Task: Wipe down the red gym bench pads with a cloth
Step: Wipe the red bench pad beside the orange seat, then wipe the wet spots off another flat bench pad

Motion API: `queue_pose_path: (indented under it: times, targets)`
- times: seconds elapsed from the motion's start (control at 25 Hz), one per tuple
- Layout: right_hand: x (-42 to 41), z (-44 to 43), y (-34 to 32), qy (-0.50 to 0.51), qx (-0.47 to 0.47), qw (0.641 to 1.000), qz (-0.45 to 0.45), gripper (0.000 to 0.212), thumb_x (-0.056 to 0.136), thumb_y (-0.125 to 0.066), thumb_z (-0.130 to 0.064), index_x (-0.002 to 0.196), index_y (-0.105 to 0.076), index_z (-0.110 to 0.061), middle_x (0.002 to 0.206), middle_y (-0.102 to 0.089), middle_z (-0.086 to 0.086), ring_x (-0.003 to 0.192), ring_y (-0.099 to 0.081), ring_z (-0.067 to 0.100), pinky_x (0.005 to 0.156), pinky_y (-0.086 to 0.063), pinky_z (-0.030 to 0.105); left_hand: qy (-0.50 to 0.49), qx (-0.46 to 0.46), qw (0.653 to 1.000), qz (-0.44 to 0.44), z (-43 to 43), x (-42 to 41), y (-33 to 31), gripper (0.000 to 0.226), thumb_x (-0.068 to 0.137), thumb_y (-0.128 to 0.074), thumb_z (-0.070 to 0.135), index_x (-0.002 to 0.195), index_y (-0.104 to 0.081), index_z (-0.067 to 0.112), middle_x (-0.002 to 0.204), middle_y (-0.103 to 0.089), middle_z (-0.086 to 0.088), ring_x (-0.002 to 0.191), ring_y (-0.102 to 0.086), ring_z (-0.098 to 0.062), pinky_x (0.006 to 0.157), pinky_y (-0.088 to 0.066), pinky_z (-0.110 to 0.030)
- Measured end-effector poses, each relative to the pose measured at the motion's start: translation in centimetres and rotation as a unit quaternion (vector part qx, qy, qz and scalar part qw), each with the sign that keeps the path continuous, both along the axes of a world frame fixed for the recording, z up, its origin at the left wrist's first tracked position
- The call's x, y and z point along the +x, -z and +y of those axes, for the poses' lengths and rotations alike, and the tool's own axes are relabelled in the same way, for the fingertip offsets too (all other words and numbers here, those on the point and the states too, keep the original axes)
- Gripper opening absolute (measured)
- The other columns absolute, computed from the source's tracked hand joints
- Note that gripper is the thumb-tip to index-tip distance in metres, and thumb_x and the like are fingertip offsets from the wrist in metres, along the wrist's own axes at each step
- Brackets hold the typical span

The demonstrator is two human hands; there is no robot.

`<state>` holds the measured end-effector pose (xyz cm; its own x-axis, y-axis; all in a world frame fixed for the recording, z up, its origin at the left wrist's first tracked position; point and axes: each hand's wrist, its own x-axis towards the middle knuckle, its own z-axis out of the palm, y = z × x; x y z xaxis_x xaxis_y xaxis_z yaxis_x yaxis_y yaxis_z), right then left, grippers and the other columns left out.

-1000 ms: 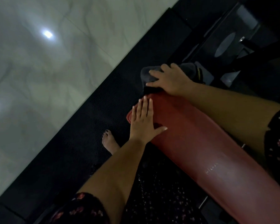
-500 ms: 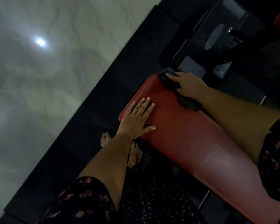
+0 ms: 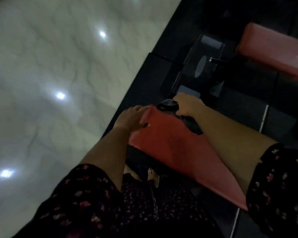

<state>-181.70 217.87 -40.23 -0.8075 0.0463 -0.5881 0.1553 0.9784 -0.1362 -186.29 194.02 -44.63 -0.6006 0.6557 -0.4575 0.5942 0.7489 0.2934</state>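
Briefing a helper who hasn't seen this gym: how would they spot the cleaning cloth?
Start at the nearer, longer red bench pad. At its far end, the right hand grips the cloth: dark and crumpled, unlike the smooth red pad beneath.

The desk [image 3: 175, 148], a red padded gym bench, is standing on a black floor mat [image 3: 144, 79] and running from 11 o'clock to 5 o'clock. A dark cloth [image 3: 168, 104] is lying on its 12 o'clock end, with the right hand [image 3: 187, 104] gripping it. The left hand [image 3: 131, 119] is gripping the 10 o'clock corner.
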Motion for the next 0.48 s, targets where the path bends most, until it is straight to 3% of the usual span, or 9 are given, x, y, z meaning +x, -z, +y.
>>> queue_pose_path:
  times: [0.24,0.48]
  targets:
    - [0.8,1.1,-8.3,0.000,0.052,0.996,0.076,0.039,0.086,-0.063,-0.018,0.120,-0.043,-0.015,0.119,-0.049,0.009,0.107,-0.056,0.032,0.072,-0.040,0.040,-0.013,0.013,1.000,0.023,1.9,-2.9,-9.5,0.079,0.088,-0.062,0.054,0.152,-0.026,0.029,0.151,-0.036,-0.006,0.133,-0.040,-0.028,0.105,-0.039,-0.044]
    - [2.4,4.5,-16.1,0.038,0.116,0.988,0.094,0.023,0.090,-0.054,-0.012,0.113,-0.054,-0.016,0.118,-0.057,0.008,0.108,-0.057,0.029,0.071,-0.040,0.039,-0.014,0.082,0.996,0.041,6.4,-4.5,-17.8,0.079,0.085,-0.065,0.056,0.151,-0.030,0.030,0.148,-0.040,-0.003,0.134,-0.039,-0.022,0.109,-0.036,-0.041]
